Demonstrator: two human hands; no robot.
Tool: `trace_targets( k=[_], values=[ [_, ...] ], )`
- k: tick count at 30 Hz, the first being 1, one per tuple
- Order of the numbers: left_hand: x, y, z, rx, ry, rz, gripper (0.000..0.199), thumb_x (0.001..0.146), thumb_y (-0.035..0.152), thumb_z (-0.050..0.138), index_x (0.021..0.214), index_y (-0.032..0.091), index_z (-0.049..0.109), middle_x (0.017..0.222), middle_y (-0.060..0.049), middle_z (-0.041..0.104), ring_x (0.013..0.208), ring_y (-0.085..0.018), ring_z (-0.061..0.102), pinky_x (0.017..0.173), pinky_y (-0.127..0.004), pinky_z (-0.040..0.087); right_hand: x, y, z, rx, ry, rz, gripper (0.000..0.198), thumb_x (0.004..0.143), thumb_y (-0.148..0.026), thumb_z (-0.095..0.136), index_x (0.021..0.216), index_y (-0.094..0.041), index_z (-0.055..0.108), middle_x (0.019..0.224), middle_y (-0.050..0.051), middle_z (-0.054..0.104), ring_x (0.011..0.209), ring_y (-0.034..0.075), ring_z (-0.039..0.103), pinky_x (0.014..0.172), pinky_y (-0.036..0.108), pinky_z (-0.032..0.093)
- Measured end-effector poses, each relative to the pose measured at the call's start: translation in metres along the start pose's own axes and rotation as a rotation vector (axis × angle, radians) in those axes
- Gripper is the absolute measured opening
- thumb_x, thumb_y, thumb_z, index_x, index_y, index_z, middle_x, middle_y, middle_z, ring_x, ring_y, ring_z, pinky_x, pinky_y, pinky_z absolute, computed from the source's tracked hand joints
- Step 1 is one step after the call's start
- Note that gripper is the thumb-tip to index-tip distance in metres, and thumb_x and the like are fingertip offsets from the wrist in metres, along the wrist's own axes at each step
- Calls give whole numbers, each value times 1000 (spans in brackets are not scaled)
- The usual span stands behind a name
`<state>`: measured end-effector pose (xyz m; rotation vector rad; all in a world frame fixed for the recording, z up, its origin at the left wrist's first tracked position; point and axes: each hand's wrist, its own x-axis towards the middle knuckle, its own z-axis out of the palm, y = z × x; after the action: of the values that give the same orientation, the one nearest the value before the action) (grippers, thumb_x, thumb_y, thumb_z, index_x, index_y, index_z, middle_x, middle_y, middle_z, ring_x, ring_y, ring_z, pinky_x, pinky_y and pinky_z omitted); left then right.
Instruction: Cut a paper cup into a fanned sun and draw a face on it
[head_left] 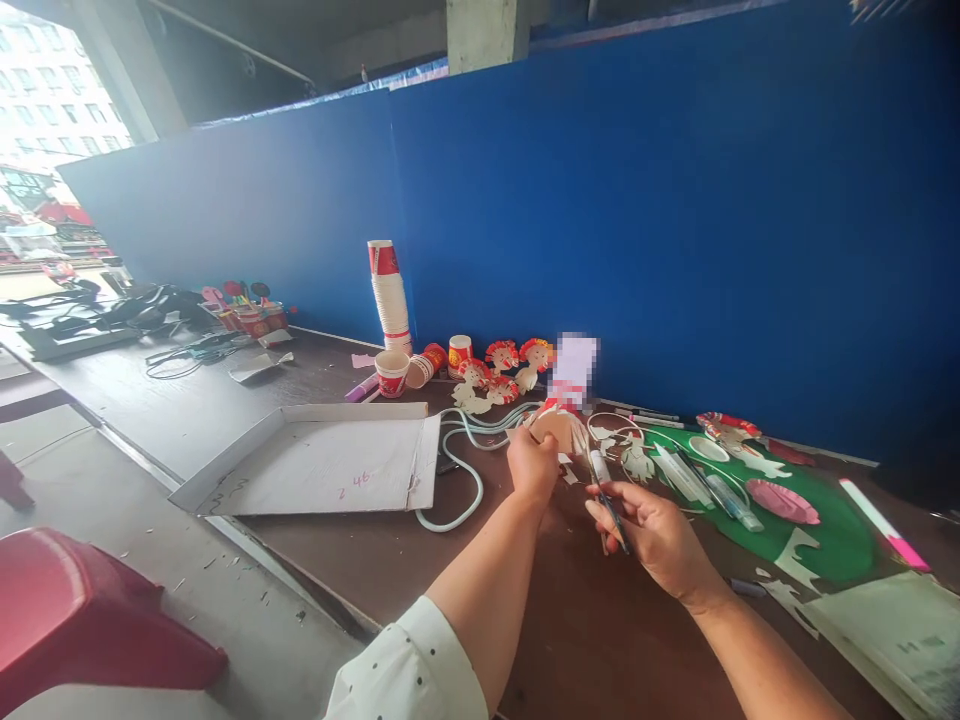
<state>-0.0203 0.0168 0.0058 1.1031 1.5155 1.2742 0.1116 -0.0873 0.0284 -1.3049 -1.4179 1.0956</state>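
Note:
My left hand (pixel 534 462) is closed on a cut piece of paper cup (pixel 553 428), pale on the near side with red at its far edge. Just to the right, my right hand (pixel 649 535) pinches a slim, dark, pen-like tool (pixel 616 522). Its far end points up toward the cup piece; whether it touches cannot be made out. A white marker (pixel 599 466) lies just beyond my right fingers. Around the hands are white paper scraps and a small paper cutout figure (pixel 637 462).
Several paper-cup figures with red fringes (pixel 501 357) stand behind, near a tall cup stack (pixel 390 300). A shallow white cardboard tray (pixel 315 465) lies left, beside a pale cable (pixel 480 490). Rightward are a green sheet (pixel 832 535), markers and a pink fluted piece (pixel 784 501). A blue partition (pixel 637 200) rises behind.

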Motion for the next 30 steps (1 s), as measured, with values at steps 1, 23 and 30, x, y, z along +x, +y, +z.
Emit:
trace_targets(
  k=[1,23,30],
  values=[
    [0,0,0,8,2,4,25,79,29,56,100,19,61,82,-3,66,53,-12,57,51,-22,45,1,1,-1,5,57,-27,41,68,-44,75,99,-18,66,61,-3,62,49,12,56,53,27,48],
    [-16,9,0,21,-51,-4,22,72,21,59,93,17,56,82,-6,65,72,-19,64,62,-26,47,24,26,-47,-813,483,47,40,74,-53,56,100,-24,63,84,6,71,78,27,68,60,32,46],
    [-13,9,0,-10,-20,0,23,70,20,58,93,17,56,83,-7,65,75,-20,64,64,-27,46,22,21,-51,-1214,527,198,43,75,-45,52,111,-25,65,81,12,73,62,29,66,47,34,38]
  ],
)
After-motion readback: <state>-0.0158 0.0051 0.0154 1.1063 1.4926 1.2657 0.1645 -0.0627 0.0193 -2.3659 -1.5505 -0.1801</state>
